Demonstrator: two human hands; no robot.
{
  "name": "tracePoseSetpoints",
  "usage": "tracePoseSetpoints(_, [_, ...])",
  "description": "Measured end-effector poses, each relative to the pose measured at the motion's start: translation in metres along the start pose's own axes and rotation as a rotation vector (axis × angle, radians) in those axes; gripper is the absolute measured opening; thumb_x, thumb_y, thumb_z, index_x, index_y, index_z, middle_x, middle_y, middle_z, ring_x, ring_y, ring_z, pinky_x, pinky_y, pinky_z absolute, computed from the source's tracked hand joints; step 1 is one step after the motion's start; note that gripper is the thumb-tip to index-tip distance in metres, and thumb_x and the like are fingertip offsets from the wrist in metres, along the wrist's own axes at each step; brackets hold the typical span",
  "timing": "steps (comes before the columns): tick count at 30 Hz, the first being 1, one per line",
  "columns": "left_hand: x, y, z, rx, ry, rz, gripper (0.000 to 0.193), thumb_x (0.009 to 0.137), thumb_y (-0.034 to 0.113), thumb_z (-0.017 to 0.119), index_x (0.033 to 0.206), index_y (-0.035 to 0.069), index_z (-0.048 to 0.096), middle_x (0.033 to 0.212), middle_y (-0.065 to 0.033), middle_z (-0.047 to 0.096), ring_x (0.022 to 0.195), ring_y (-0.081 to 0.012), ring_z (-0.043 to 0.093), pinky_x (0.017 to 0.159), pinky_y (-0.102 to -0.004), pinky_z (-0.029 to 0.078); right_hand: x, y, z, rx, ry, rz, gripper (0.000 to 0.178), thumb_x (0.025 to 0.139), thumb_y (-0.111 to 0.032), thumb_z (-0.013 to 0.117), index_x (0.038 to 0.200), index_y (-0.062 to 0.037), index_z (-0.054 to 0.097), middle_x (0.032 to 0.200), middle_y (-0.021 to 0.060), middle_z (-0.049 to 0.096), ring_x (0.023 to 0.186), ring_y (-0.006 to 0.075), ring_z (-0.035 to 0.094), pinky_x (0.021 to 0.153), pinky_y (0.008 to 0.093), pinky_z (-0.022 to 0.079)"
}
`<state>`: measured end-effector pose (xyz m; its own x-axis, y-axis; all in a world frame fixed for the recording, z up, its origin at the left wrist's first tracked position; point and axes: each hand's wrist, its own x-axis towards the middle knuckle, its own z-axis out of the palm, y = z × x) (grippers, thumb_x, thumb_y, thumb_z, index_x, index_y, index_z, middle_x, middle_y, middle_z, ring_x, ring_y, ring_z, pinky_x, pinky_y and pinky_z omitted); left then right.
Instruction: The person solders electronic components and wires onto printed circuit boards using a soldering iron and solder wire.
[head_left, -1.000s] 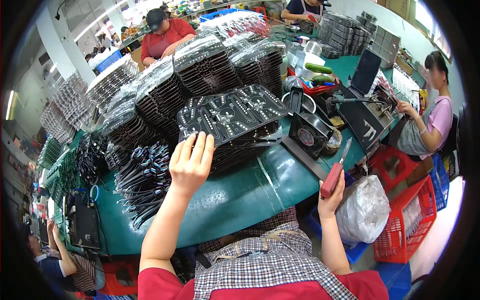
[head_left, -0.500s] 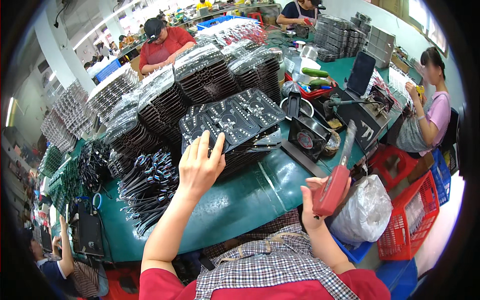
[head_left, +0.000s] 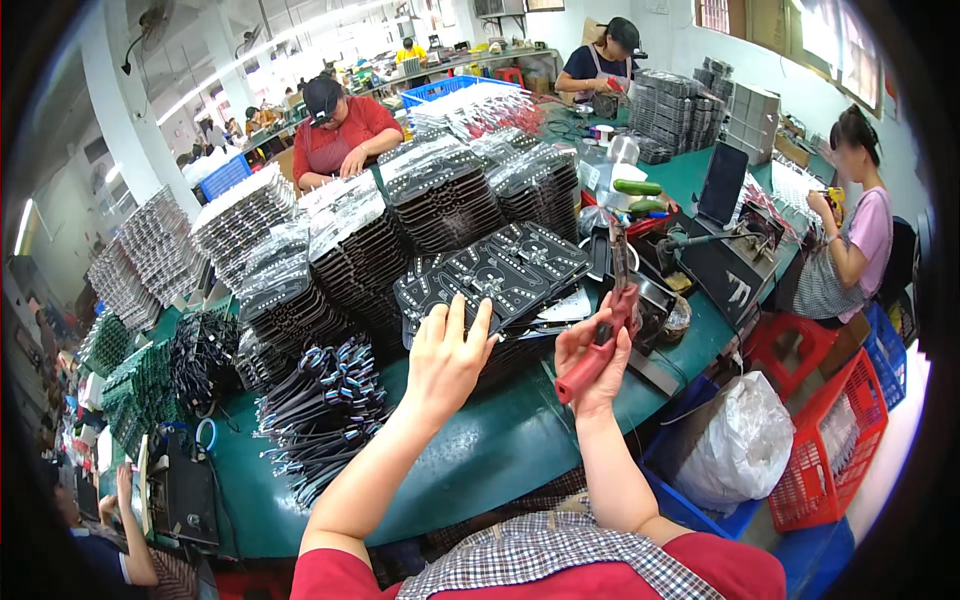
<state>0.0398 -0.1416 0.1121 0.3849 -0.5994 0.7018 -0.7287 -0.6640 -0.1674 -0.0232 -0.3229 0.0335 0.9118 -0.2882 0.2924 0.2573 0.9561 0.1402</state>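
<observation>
My left hand (head_left: 450, 358) rests with its fingers stretched over the near edge of a black circuit board panel (head_left: 500, 268). That panel, dotted with bright metallic pads, lies tilted on top of a low stack of similar panels. In my right hand (head_left: 592, 372) is a red soldering gun (head_left: 590, 362) with a black trigger. Its metal front points up and away, close to the right end of the panel. A bundle of black cables (head_left: 318, 420) with white and blue ends lies left of my left forearm.
Tall stacks of black panels (head_left: 440, 200) stand behind on the green table (head_left: 440, 465). At right are a soldering stand arm (head_left: 700, 240), a white plastic bag (head_left: 735, 440) and a red crate (head_left: 815, 470). A co-worker in red (head_left: 345, 135) sits across; another in pink (head_left: 865, 235) sits at right.
My right hand has brought the soldering gun left and forward, from beside the table edge to the panel's right end. My left hand stays at the panel's near edge. The whole view has shifted slightly.
</observation>
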Motion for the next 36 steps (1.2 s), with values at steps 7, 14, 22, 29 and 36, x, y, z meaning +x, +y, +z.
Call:
tracePoseSetpoints(7, [0.0, -0.005, -0.003, -0.056, -0.003, -0.02, 0.04, 0.08, 0.02, 0.066, 0.117, 0.006, 0.058, 0.117, -0.017, 0.057, 0.112, -0.035, 0.05, 0.092, -0.0404, 0.044, 0.057, -0.014, -0.005, -0.205, -0.172, -0.032, 0.049, 0.085, -0.039, 0.056, 0.131, -0.0251, 0.047, 0.13, -0.0071, 0.053, 0.123, 0.0139, 0.045, 0.105, 0.0382, 0.034])
tracePoseSetpoints(14, [0.009, -0.001, -0.017, -0.254, -0.087, -0.154, 0.033, 0.089, 0.018, 0.055, 0.118, 0.003, 0.057, 0.122, -0.019, 0.055, 0.114, -0.0359, 0.049, 0.096, -0.0424, 0.039, 0.077, -0.028, -0.009, -0.18, -0.042, -0.007, 0.052, 0.079, -0.031, 0.063, 0.128, -0.0232, 0.047, 0.13, -0.0029, 0.051, 0.118, 0.0234, 0.049, 0.102, 0.0454, 0.037])
tracePoseSetpoints(22, [0.02, -0.022, -0.02, -0.22, -0.06, -0.004, 0.03, 0.084, 0.009, 0.057, 0.113, 0.002, 0.059, 0.111, -0.0187, 0.061, 0.099, -0.0299, 0.06, 0.08, -0.0355, 0.05, 0.071, -0.027, 0.0, -0.218, -0.115, -0.039, 0.053, 0.079, -0.032, 0.063, 0.129, -0.025, 0.046, 0.13, -0.0018, 0.051, 0.122, 0.0237, 0.045, 0.102, 0.0443, 0.036])
tracePoseSetpoints(29, [0.01, -0.043, -0.055, -0.037, 0.223, -0.038, 0.025, 0.076, 0.0, 0.057, 0.101, -0.003, 0.061, 0.098, -0.0163, 0.065, 0.088, -0.0274, 0.065, 0.076, -0.0336, 0.053, 0.055, -0.012, 0.004, -0.031, -0.247, 0.035, 0.051, 0.081, -0.036, 0.06, 0.13, -0.0351, 0.047, 0.133, 0.0001, 0.047, 0.126, 0.0251, 0.039, 0.104, 0.0531, 0.028])
tracePoseSetpoints(36, [-0.047, -0.036, -0.143, 0.037, 0.346, -0.237, 0.025, 0.073, -0.01, 0.06, 0.097, -0.004, 0.064, 0.088, -0.017, 0.067, 0.078, -0.03, 0.066, 0.069, -0.0336, 0.052, 0.049, 0.03, 0.01, 0.0, -0.261, 0.152, 0.053, 0.076, -0.033, 0.065, 0.127, -0.034, 0.05, 0.132, 0.002, 0.048, 0.129, 0.0286, 0.036, 0.107, 0.0593, 0.02])
